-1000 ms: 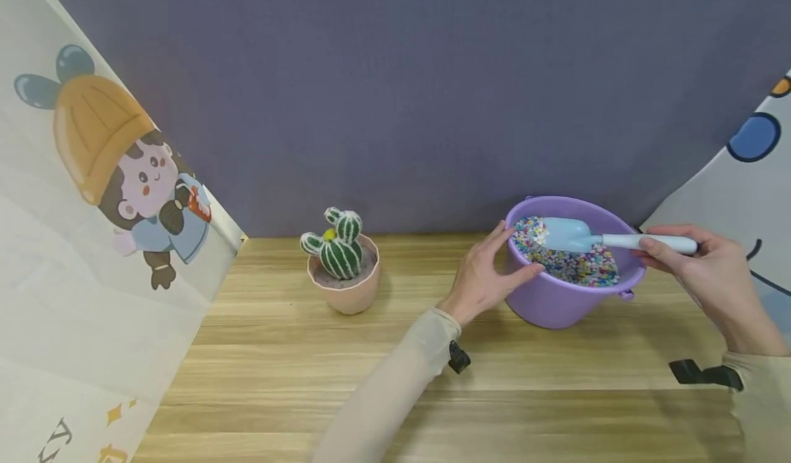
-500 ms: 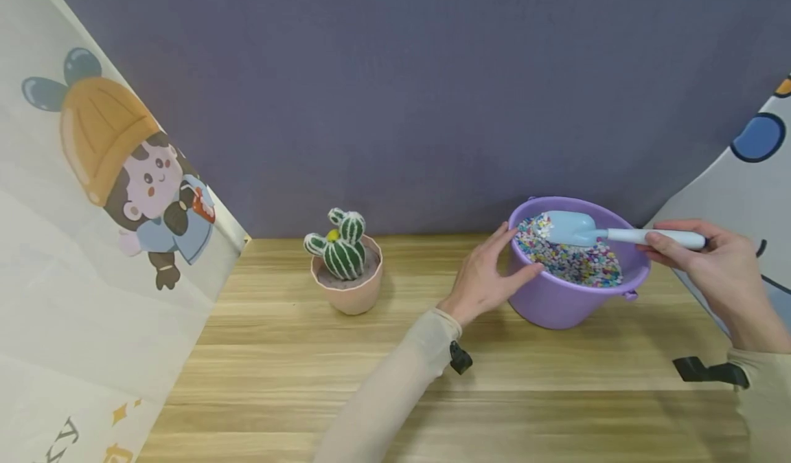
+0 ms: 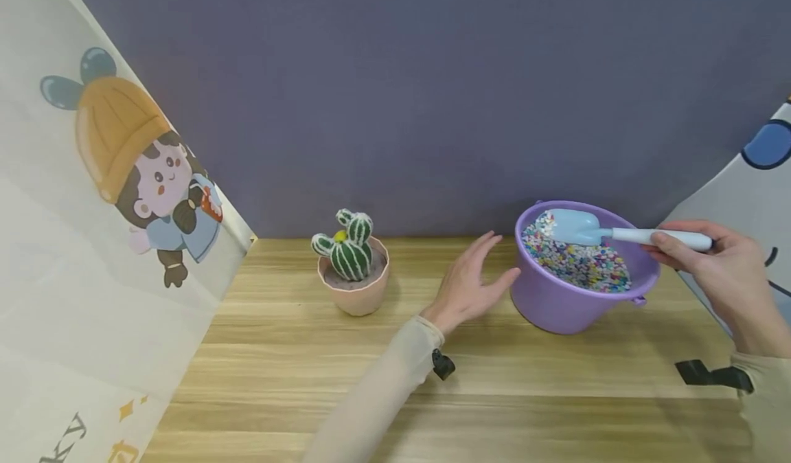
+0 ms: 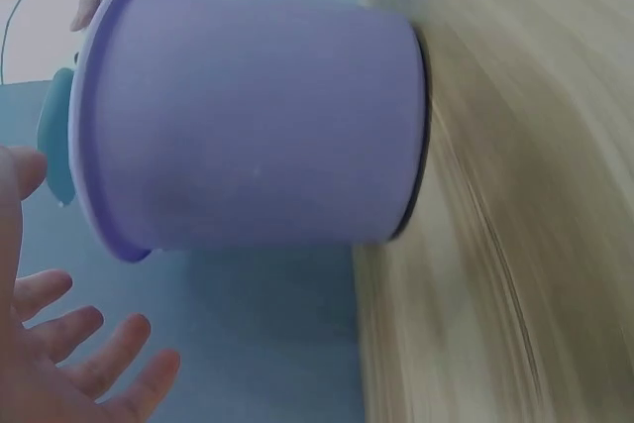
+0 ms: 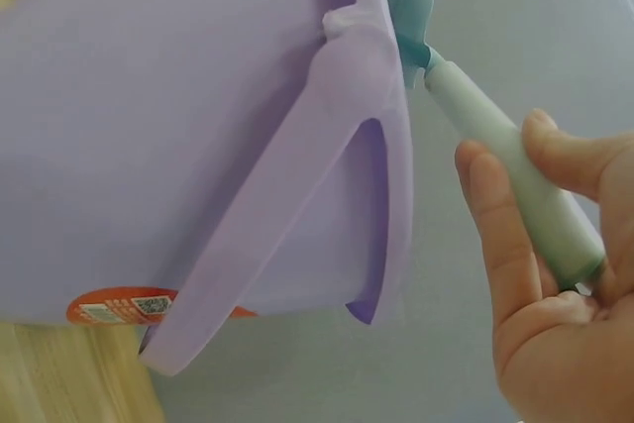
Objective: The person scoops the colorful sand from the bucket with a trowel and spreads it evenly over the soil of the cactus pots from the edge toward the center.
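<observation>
A purple bucket (image 3: 556, 305) holds many small multicoloured pellets (image 3: 581, 264). Over its mouth is a light blue trowel (image 3: 575, 227) with some white pellets at the blade's tip. My right hand (image 3: 723, 264) grips the trowel's white handle (image 5: 525, 165), held just above the rim on the right side. To the left of the bucket, my left hand (image 3: 466, 288) hovers with its fingers spread, apart from the wall and holding nothing. In the left wrist view a gap shows between those fingers (image 4: 109, 354) and the bucket.
A knitted cactus (image 3: 350, 257) in a pink pot (image 3: 361, 298) stands left of my left hand on the wooden table (image 3: 278, 380). A dark blue-grey panel (image 3: 402, 106) rises behind. The bucket's handle (image 5: 258, 215) hangs down on its right side.
My left hand has let go of the bucket's rim and drawn away to the left. The trowel has risen slightly and moved a little right with my right hand.
</observation>
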### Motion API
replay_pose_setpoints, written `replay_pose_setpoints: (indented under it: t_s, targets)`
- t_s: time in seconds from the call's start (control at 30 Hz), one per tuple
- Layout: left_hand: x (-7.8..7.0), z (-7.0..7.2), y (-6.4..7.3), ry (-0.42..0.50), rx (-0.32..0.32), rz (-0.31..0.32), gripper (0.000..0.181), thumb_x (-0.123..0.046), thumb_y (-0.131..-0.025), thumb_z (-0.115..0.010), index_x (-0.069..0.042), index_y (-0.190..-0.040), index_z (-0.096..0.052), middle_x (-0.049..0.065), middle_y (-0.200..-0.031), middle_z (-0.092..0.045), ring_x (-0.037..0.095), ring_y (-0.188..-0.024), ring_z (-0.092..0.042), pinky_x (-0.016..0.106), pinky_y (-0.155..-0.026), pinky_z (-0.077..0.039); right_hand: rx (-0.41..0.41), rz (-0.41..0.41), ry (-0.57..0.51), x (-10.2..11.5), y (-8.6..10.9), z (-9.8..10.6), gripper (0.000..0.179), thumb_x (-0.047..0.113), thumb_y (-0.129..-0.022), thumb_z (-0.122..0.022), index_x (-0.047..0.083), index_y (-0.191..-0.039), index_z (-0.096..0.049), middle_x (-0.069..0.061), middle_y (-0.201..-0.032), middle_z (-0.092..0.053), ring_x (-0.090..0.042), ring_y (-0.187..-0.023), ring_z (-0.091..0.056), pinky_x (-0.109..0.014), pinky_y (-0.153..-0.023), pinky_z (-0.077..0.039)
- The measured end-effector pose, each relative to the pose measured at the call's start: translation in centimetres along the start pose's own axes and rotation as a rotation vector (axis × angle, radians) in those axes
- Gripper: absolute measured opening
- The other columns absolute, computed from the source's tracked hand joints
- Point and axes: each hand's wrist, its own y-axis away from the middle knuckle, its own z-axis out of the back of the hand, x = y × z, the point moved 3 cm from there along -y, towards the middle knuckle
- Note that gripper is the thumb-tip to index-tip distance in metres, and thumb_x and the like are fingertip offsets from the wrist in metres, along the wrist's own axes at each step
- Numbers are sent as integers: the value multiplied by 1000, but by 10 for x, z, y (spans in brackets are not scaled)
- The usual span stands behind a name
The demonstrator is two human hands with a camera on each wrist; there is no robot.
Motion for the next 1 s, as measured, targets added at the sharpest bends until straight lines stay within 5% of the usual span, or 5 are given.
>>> replay_pose_setpoints:
  t_s: [0.3, 0.5, 1.0]
  targets:
    - [18, 27, 15, -24, -55, -28, 70, -55, -102, -62, -24, -163, -43, -4, -173, -37, 22, -158, -40, 48, -129, -38, 6, 4, 6, 4, -1, -6, 14, -2, -95, -76, 9, -104, -79, 4, -84, -82, -6, -74, -80, -17, -66, -63]
    - [29, 41, 25, -47, -71, 2, 70, -53, -102, -62, -23, -163, -43, -3, -172, -39, 22, -157, -41, 48, -130, -36, 13, 6, -112, 6, -1, -15, 20, -10, -93, -74, 6, -101, -80, 1, -86, -80, -8, -75, -80, -19, -67, -63]
    - [50, 78, 49, -67, -138, 68, 70, -52, -102, -64, -23, -162, -44, -1, -170, -42, 27, -154, -46, 52, -128, -37, 4, -6, -132, 11, 7, -43, 16, -6, -92, -77, 5, -103, -79, 2, -89, -79, -8, -76, -80, -19, -70, -64]
